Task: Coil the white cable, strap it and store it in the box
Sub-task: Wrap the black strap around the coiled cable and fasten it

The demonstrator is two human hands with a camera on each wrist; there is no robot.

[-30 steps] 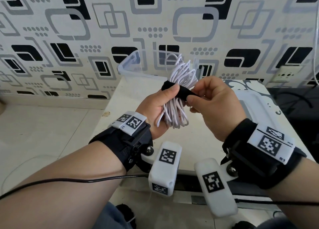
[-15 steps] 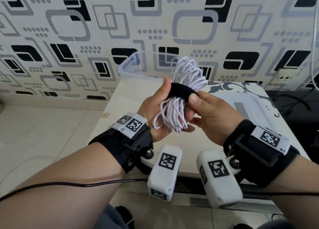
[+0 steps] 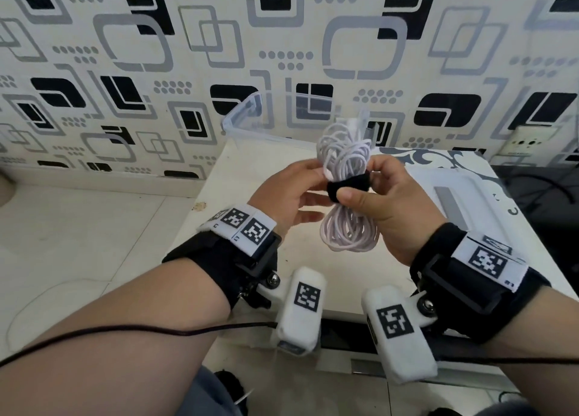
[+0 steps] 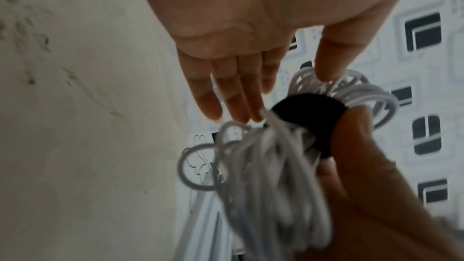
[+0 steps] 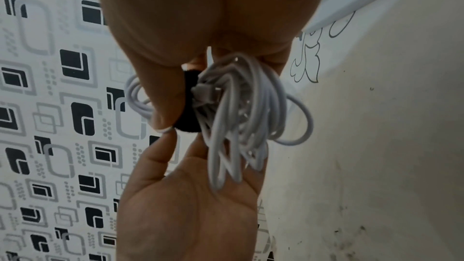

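The white cable is a coiled bundle held upright above the table, with a black strap wrapped round its middle. My right hand grips the bundle at the strap, thumb in front and fingers behind. My left hand is beside it on the left with straight fingers, its thumb touching the upper loops. In the left wrist view the left hand is spread, fingertips next to the strap. In the right wrist view the strap and cable sit under my thumb. The clear box stands at the table's back.
The white table lies under my hands, against a patterned wall. A white lid lies flat on its right part. A wall socket is at the far right. A black cord crosses my left forearm. Tiled floor lies left.
My left hand has let go of the bundle and straightened its fingers. The right hand has taken the strapped bundle round its middle and holds it alone.
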